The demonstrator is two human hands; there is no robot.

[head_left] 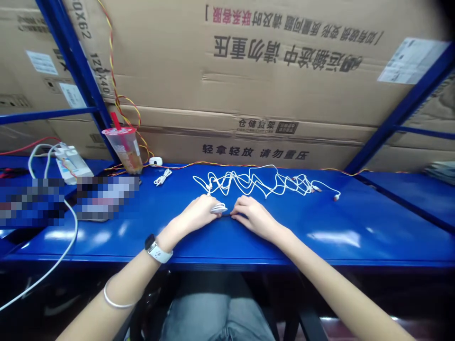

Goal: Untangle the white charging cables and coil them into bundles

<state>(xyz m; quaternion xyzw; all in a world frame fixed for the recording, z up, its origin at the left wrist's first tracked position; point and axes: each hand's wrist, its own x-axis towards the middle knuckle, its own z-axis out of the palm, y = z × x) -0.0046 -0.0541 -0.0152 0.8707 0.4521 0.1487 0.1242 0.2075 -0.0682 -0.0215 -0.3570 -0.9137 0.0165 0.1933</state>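
My left hand (199,212) rests on the blue shelf top (320,227) with its fingers closed round a small coiled bundle of white cable (218,208). My right hand (250,215) lies just to the right of it, fingers pinched on a thin dark tie (227,215) at the bundle. Behind both hands several loose white cables (263,182) sprawl in loops across the shelf. A small tied white cable bundle (162,178) lies further back left. I wear a white watch and a bracelet on the left arm.
A plastic drink cup with a red straw (124,147) stands at the back left beside a blue upright. A white charger box (73,163) and thick white cord (67,237) lie at the left. Large cardboard boxes (270,85) fill the back. A red-yellow twisted wire (117,94) hangs down.
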